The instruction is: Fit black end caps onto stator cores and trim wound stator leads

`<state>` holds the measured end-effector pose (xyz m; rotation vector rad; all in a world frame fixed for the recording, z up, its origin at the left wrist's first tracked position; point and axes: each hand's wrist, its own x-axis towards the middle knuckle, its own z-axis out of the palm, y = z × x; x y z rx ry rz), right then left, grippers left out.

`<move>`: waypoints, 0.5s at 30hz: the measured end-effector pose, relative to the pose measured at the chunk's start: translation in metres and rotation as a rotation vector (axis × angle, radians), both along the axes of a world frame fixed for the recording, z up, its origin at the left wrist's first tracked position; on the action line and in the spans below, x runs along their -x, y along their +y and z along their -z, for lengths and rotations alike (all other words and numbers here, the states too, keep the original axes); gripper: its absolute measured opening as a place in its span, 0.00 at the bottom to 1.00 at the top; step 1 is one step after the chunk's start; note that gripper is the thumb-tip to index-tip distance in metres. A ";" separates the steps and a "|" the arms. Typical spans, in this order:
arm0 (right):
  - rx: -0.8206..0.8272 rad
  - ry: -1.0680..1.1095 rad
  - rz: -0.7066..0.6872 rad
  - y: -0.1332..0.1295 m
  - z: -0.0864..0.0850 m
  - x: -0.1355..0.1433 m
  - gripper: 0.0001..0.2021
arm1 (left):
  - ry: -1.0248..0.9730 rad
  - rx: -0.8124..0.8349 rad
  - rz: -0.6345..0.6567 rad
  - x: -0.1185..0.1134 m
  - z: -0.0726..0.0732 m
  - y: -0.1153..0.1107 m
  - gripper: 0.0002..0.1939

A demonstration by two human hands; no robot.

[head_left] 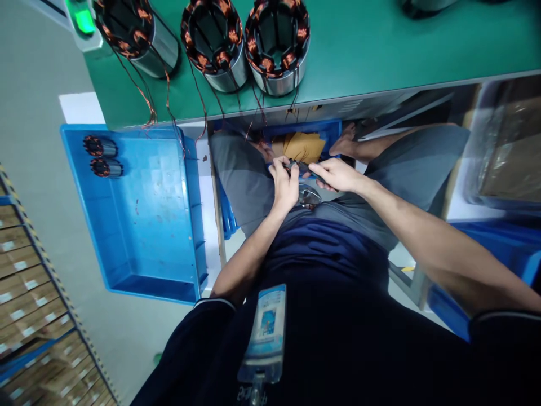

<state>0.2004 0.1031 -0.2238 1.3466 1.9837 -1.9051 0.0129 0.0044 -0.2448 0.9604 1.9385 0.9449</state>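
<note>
Over my lap, my left hand [286,183] has its fingers closed round a small dark part too hidden to name. Beside it, my right hand [333,175] is wrapped round a dark-handled tool [313,171], whose tip reaches toward the left fingers. Just under the hands, a round metallic piece [309,195] lies between my thighs. On the green table above stand three wire-wound stators, the nearest ones at the centre [278,48] and beside it [215,45], the third further left [137,36]. Their copper leads hang over the table edge.
A blue bin [147,208] at the left holds two small stators [105,167]. Under the table, another blue bin [333,132] has yellow paper [306,148] in it. A green-lit device [84,22] is at the table's left corner. Shelved boxes [25,282] stand far left.
</note>
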 end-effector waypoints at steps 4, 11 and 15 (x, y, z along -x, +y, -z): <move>0.165 -0.030 -0.023 0.011 0.055 0.011 0.23 | 0.048 0.113 -0.036 0.004 0.035 0.011 0.11; 0.208 0.046 0.053 0.026 0.080 0.020 0.19 | 0.142 0.134 -0.037 0.011 0.055 0.015 0.10; 0.125 0.177 0.168 0.027 0.052 0.019 0.23 | 0.192 -0.049 0.078 0.014 0.035 0.003 0.10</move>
